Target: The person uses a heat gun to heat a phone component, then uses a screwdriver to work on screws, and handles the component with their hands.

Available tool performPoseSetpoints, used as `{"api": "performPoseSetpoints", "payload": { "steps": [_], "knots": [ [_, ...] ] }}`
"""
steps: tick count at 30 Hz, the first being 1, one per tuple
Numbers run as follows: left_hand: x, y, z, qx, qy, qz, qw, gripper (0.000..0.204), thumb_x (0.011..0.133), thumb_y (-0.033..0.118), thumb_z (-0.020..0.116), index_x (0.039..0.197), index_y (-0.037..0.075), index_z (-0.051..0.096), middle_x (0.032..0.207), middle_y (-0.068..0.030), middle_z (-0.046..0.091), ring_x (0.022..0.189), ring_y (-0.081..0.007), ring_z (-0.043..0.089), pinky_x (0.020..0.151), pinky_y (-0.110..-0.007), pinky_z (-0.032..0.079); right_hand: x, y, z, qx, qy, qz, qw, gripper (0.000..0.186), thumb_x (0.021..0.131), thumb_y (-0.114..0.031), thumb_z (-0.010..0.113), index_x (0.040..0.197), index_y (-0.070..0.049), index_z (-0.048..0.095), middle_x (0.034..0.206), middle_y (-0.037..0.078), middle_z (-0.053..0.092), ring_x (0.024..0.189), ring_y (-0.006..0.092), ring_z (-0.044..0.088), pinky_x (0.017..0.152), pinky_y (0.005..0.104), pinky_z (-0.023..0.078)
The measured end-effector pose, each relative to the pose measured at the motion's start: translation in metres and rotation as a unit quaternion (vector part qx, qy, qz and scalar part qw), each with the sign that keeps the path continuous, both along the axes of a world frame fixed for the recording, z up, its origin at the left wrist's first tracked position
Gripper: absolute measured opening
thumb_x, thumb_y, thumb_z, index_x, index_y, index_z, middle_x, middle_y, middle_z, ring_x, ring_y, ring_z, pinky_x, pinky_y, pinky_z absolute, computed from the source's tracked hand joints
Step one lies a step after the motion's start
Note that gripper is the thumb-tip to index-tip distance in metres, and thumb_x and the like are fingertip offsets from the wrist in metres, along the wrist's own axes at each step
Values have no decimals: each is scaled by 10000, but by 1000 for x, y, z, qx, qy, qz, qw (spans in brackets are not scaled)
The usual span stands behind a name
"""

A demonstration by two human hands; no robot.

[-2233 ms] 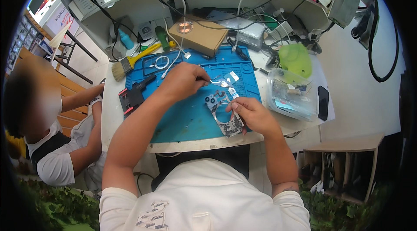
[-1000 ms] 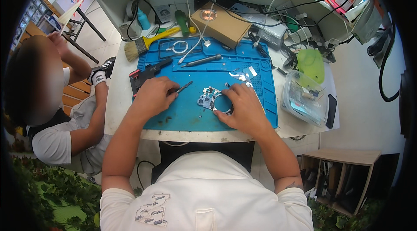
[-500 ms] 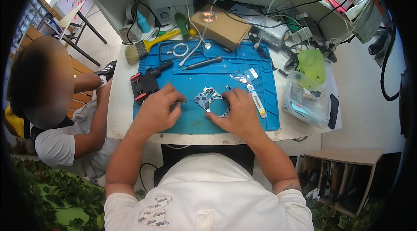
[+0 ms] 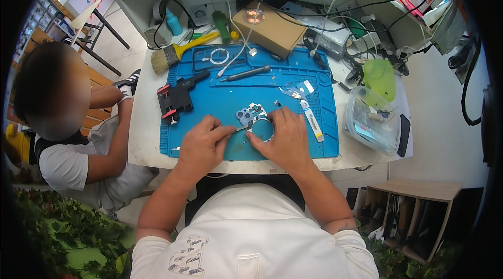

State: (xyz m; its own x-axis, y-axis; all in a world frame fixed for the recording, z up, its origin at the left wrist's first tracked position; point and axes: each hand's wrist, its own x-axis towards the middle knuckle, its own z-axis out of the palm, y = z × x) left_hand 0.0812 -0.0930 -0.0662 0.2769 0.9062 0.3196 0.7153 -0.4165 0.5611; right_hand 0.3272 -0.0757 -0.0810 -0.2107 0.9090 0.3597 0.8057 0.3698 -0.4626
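Observation:
A grey metal phone part (image 4: 245, 117) with round camera openings and a large ring lies over the blue mat. My right hand (image 4: 286, 140) is closed on the ring's right side, thumb at its lower edge. From the left, my left hand (image 4: 201, 145) pinches a small thin piece (image 4: 240, 129) between thumb and fingertips, its end against the ring's left side. The piece's exact kind is too small to make out. Beyond my right fingertips sits a tiny part (image 4: 277, 103) on the mat.
Left on the blue repair mat (image 4: 209, 100) stands a black-and-red clamp (image 4: 175, 102); a screwdriver (image 4: 246, 74) lies farther back. Right are a white-blue blade tool (image 4: 313, 121) and a clear plastic box (image 4: 370, 121). A yellow brush (image 4: 183, 51) and cardboard box (image 4: 270, 27) lie behind. A person (image 4: 68, 163) sits left.
My left hand has moved right and slightly nearer me, bringing its small piece from apart to against the ring. My right hand keeps its hold on the phone part.

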Motion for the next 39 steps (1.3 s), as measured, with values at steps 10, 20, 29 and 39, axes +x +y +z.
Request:
{"api": "performPoseSetpoints", "payload": {
  "steps": [10, 20, 29, 39],
  "knots": [
    [4, -4, -12, 59, 5, 18, 998, 308, 905, -40, 814, 1169, 106, 874, 1032, -105, 689, 798, -280, 710, 673, -393, 569, -2, 0, 2, 0, -3, -4, 1000, 553, 788, -434, 965, 1040, -12, 712, 1023, 155, 680, 969, 335, 662, 875, 459, 452],
    [-11, 7, 0, 52, -16, 31, 998, 208, 884, 46, 862, 1079, 113, 891, 970, -83, 703, 803, -254, 729, 663, -354, 573, 3, 1, 4, -15, 8, 11, 1000, 568, 796, -404, 947, 1124, 5, 730, 1087, 166, 676, 1009, 347, 647, 893, 468, 458],
    [-17, 21, 0, 46, 5, -11, 999, 197, 842, 88, 865, 1026, 147, 901, 964, -58, 708, 792, -230, 736, 687, -369, 593, 8, 3, 10, -10, 7, 35, 999, 598, 804, -341, 934, 1250, 23, 776, 1177, 201, 670, 1109, 373, 618, 936, 487, 479],
    [-20, 27, -1, 48, 19, -19, 998, 165, 843, 128, 853, 994, 174, 898, 972, -39, 711, 839, -225, 742, 725, -370, 615, 7, 3, 12, -25, 14, 32, 999, 587, 805, -313, 951, 1264, 15, 789, 1189, 189, 668, 1121, 369, 617, 955, 481, 481]
  ]
}}
